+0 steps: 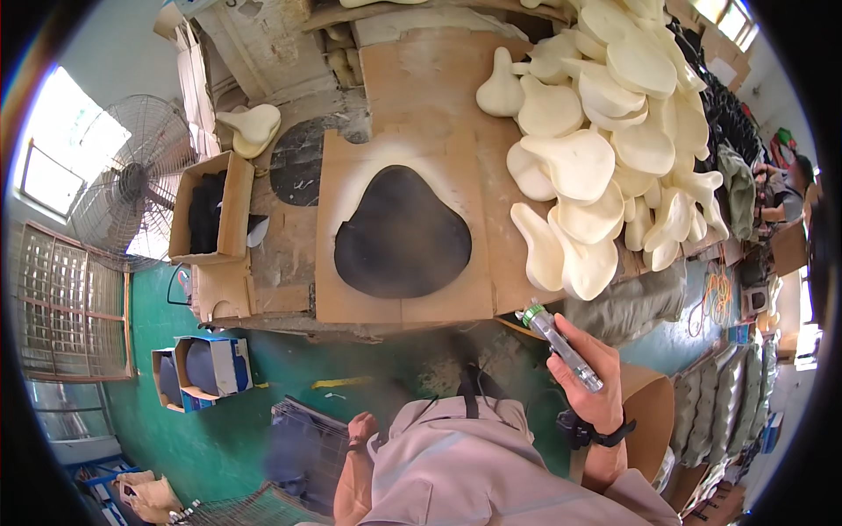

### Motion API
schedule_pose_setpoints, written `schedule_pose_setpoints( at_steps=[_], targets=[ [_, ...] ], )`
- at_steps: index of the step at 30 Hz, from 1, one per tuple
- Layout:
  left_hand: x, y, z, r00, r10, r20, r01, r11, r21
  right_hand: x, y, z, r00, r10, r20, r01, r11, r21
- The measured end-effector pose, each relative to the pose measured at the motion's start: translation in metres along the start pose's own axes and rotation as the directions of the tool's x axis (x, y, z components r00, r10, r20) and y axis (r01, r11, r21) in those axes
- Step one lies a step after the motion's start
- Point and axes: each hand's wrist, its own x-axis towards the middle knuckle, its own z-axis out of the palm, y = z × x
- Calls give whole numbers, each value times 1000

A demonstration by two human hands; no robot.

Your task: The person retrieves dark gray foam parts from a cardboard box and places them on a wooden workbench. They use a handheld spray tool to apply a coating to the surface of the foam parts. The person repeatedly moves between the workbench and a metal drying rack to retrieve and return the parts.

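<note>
1. Clear plastic with a green nozzle: that is the spray gun (561, 344) in your right hand (592, 377), whose fingers are clenched around its barrel, nozzle tilted up toward the worktop (289, 254) edge.
2. Just beyond the nozzle, a cardboard sheet (412, 298) lies flat on the worktop, carrying a black saddle-shaped piece (402, 232) ringed by pale overspray.
3. To the right of that sheet, a heap of cream foam saddle pads (605, 131) spreads along the worktop, some overhanging its near edge.
4. Your left hand (360, 430) hangs low beside your hip, well apart from the worktop; you cannot tell whether its fingers are closed or released.
5. Farther left, an open cardboard box (210, 210) holds dark pieces, and a standing fan (132, 175) sits beyond it.
</note>
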Motion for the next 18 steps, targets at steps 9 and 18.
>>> schedule_pose_setpoints(
  at_steps=[9,18],
  targets=[
    [-11,3,5,944,-331,-13,292,851,-436,-2,-12,0,985,-56,165,53,998,24],
    [30,2,10,989,-149,-14,136,938,-319,-16,-7,-4,999,43,-1,-43,998,-41]
  ],
)
